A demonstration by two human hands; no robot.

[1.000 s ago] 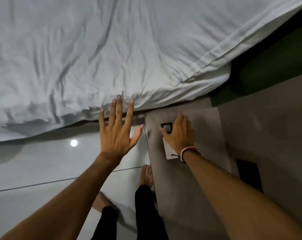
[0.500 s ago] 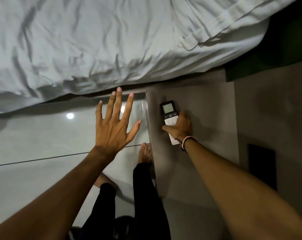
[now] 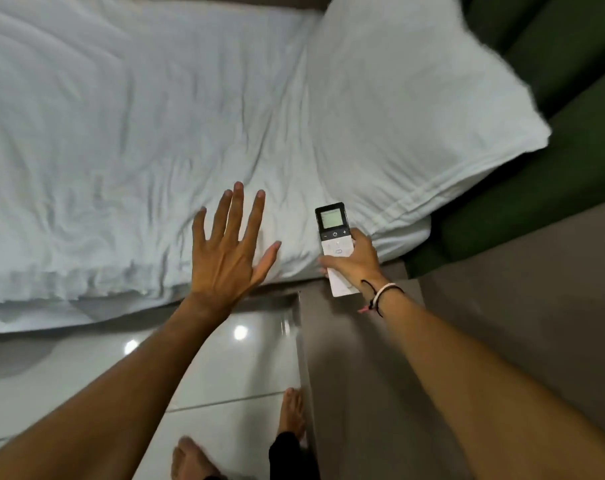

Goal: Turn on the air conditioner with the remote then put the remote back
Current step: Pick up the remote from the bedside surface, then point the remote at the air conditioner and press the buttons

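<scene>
Lifted off the ledge [image 3: 370, 358] since earlier — remote [image 3: 335, 245], light, rigid, slick; right hand [image 3: 354, 263] wraps its lower half, screen clear, left hand [image 3: 224, 251] spread, empty — over the bed [image 3: 121, 133] edge.

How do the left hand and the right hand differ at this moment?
The left hand is open, fingers spread, holding nothing; the right hand is closed around the remote. The right wrist wears bracelets; the left wrist is bare. Both reach forward toward the bed.
</scene>
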